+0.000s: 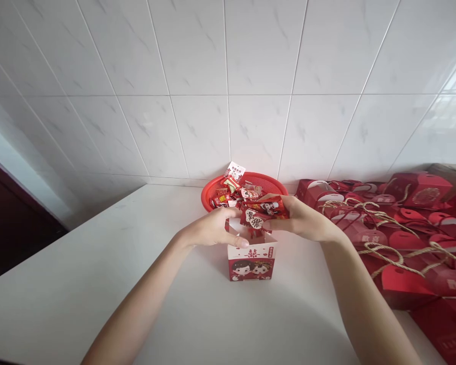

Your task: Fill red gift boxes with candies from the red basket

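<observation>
A small red and white paper gift box (251, 267) with two cartoon figures on its front stands upright on the white table, its top open. My left hand (215, 228) is closed on the box's upper left edge, thumb at the front rim. Just above the opening, my right hand (302, 220) pinches red printed candy packets (254, 217) between thumb and fingers. Inside the box some red shows, but I cannot make out what it is. Behind the box sits a red plastic basket (207, 195) heaped with wrapped candies (231, 185), partly hidden by my hands.
Many red gift boxes (406, 284) with rope handles (387, 258) crowd the table's right side. A white tiled wall (197, 126) rises behind the basket. The white tabletop (117, 253) ends at a slanting edge on the left.
</observation>
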`<state>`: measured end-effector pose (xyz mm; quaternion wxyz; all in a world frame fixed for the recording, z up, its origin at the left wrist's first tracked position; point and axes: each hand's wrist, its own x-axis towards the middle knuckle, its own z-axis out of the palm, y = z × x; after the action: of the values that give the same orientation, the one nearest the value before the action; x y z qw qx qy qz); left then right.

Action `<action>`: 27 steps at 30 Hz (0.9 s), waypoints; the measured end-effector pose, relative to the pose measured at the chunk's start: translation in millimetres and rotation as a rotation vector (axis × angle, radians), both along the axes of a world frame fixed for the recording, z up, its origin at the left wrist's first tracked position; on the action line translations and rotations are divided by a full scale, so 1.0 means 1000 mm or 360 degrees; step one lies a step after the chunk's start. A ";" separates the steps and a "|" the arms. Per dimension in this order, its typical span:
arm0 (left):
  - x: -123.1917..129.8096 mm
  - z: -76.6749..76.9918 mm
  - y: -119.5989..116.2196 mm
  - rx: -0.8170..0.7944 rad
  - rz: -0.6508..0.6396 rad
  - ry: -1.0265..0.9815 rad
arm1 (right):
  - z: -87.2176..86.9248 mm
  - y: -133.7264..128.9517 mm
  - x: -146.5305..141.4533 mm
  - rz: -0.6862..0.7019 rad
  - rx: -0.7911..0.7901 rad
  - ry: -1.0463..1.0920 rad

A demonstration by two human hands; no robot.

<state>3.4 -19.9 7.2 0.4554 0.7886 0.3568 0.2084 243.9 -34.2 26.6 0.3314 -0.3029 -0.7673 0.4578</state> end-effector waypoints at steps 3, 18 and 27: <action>-0.001 0.000 0.000 0.0017 0.0020 0.0038 | -0.001 0.000 0.000 -0.0008 0.0067 -0.0076; -0.002 -0.002 0.003 0.0105 0.0091 0.0118 | -0.005 -0.003 -0.005 -0.0319 0.0332 -0.0198; -0.001 0.000 0.001 0.0020 0.0040 0.0068 | -0.004 -0.004 -0.015 -0.0152 0.0323 0.0054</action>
<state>2.8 -19.3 7.0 0.4400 0.7912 0.3750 0.1993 229.3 -37.7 22.4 0.3947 -0.2963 -0.7888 0.3664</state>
